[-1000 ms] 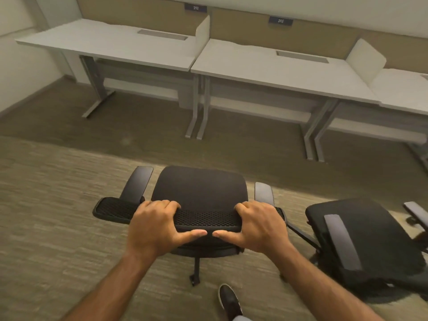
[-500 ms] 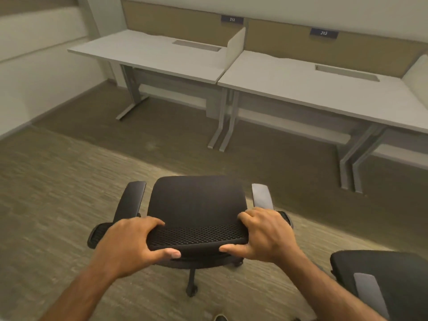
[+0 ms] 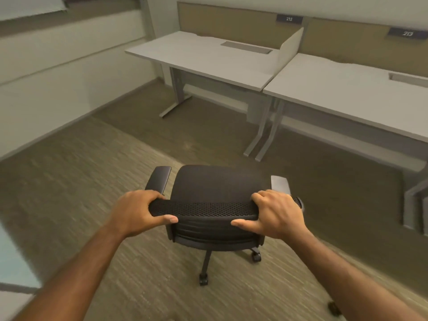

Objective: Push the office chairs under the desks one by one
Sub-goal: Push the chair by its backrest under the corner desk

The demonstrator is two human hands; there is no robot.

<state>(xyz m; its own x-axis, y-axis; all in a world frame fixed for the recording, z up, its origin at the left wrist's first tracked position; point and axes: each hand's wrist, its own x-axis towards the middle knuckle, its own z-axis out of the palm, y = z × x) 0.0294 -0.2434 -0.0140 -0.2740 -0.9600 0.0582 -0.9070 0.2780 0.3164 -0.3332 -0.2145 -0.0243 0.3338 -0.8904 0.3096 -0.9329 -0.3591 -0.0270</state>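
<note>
Grip: left hand [image 3: 136,212] and right hand [image 3: 276,214], fingers [image 3: 261,196] wrapped over the office chair [image 3: 217,188] backrest top.
Aim: steer squarely between the legs of worktop 212 [image 3: 203,59], pushing evenly.

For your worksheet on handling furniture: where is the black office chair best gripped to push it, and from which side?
Grip the mesh backrest's top edge of the office chair from behind, left hand and right hand near its ends; it is wide, within reach, and faces the desk.

Two bare forearms reach in from the bottom edge, with no sleeves showing as far as they can be seen. The left hand [image 3: 139,212] and right hand [image 3: 276,213] wear no gloves, rings, watch or wristband. Short, plain thumbnails show on both.
</note>
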